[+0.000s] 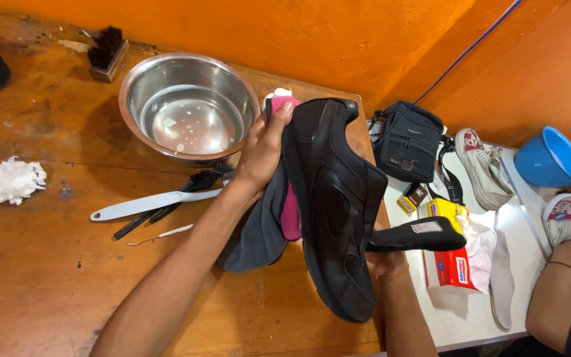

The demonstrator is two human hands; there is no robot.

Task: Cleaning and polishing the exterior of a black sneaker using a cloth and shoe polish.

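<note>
A black leather shoe (335,205) is held up over the wooden table (47,277), sole side away from me. My left hand (262,149) presses a grey and pink cloth (269,228) against the shoe's side near the heel. My right hand (386,261) is mostly hidden behind the shoe and grips it from the far side. A black insole (424,235) sticks out to the right from the shoe by that hand.
A steel bowl (190,109) with soapy water stands behind. Brushes (160,201) lie beside it, a scrub brush (106,51) at the back, white wadding (4,182) at left. On the white table: black bag (408,142), carton (454,264), white sneakers (480,168), blue cup (553,158), another person's arm (553,297).
</note>
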